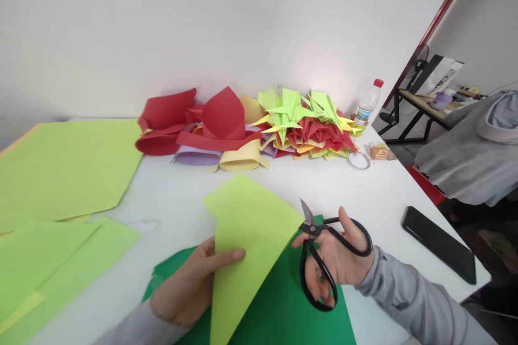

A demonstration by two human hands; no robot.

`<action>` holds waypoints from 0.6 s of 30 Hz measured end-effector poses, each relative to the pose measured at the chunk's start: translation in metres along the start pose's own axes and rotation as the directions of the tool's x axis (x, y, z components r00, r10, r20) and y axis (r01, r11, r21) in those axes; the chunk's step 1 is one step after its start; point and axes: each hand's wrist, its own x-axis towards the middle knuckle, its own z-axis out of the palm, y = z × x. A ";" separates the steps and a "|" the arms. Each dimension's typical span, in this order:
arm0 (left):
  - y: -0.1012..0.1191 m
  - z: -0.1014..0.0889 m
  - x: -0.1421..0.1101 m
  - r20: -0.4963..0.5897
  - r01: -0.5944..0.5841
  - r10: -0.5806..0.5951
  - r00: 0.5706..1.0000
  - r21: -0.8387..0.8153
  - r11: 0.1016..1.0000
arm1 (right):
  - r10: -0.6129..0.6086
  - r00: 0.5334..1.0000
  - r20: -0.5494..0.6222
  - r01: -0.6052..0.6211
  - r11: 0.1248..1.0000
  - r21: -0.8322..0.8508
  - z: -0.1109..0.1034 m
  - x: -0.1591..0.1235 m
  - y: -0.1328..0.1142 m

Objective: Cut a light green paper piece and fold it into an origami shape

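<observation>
My left hand [194,280] grips a light green sheet of paper [251,237], its thumb lying on the front face and the fingers hidden behind. Black-handled scissors [313,229] are in my right hand [334,256], with thumb and fingers through the loops. The scissor blades stand apart at the right corner of the sheet; one blade is in front of the white table and the other is hidden behind the paper. Beneath both hands lies dark green paper [299,302].
Light green sheets [60,172] cover the table's left. Against the wall are rolled red paper pieces [222,113] and folded paper stars [291,113]. At right are a bottle [366,102], a tape ring [358,160], a wrapped snack [379,151], a phone [439,242] and a person in grey [465,145].
</observation>
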 end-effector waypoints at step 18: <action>0.000 0.011 -0.007 -0.098 0.101 -0.091 0.991 0.104 0.989 | 0.047 0.999 0.010 -0.047 0.999 0.013 -0.007 0.001 0.005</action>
